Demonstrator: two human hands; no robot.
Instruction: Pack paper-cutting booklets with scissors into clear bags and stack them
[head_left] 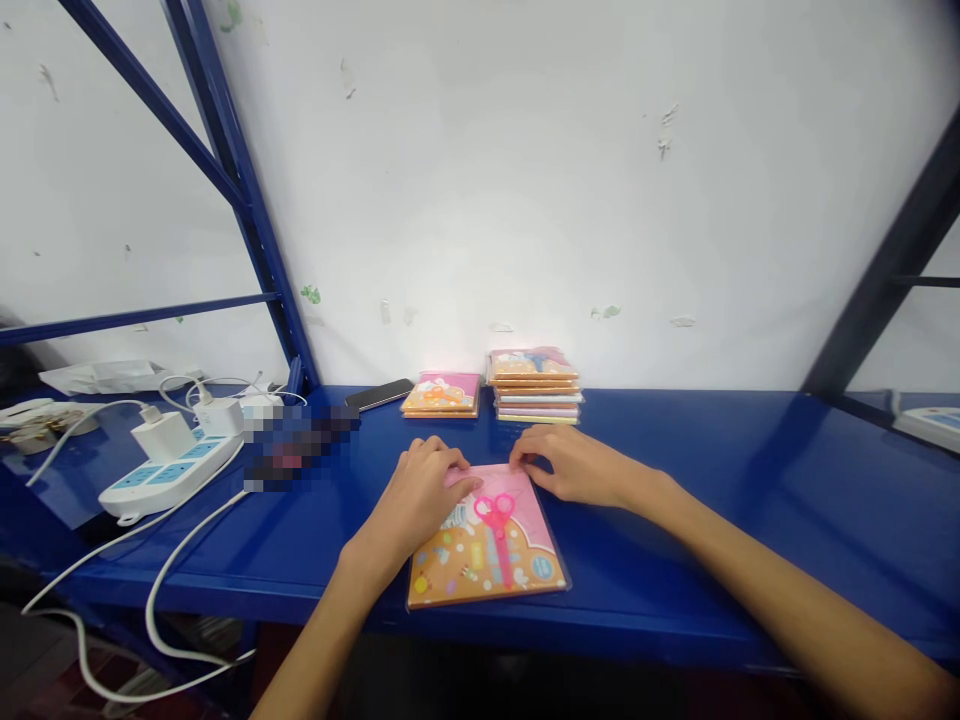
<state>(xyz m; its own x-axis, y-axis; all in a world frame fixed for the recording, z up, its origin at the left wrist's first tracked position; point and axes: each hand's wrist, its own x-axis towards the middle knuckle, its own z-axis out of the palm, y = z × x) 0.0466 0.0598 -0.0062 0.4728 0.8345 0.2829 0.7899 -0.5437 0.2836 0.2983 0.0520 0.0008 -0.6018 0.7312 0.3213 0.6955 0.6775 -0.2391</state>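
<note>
Packet (pixel 465 565) at table edge (pixel 637 622), far corners pinched narrowly by left hand (pixel 421 492) and right hand (pixel 570 466), open room rightward

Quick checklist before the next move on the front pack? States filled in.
1. Left hand at the pack: ok, thumb over its upper left part.
2. Right hand at the pack: ok, fingertips by the far right corner.
3. Pink scissors fixed or loose: cannot tell; they show on the pack's front.
4. Pack fully on the blue table: cannot tell; its near side is at the front edge.
5. Both stacks, short and tall, apart from the pack: ok.
6. Tall stack's edges aligned: not ok, uneven.
</note>
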